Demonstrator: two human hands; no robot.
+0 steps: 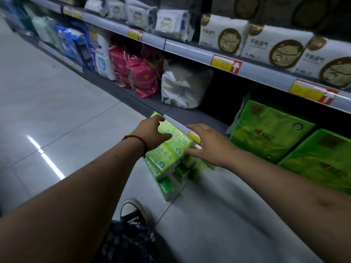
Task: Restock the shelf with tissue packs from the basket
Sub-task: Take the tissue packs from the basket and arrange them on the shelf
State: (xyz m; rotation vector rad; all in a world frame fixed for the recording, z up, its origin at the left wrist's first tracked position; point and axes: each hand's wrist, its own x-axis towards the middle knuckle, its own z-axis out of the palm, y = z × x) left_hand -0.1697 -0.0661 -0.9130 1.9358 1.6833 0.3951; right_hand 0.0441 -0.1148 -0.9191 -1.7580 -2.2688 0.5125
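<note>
A green multi-pack of tissues (171, 149) stands tilted on the floor against the front edge of the bottom shelf (176, 118). My left hand (152, 132) grips its upper left end, thumb curled over the top. My right hand (209, 143) lies on its right side with the fingers spread and nearly straight. More green packs (169, 186) lie below it on the floor. No basket is in view.
Large green tissue packs (269, 133) fill the bottom shelf at right. A white pack (182, 88) and pink packs (142, 78) stand further left on it. The upper shelf (190, 52) overhangs with white packs. My shoe (133, 209) rests on the grey tile floor.
</note>
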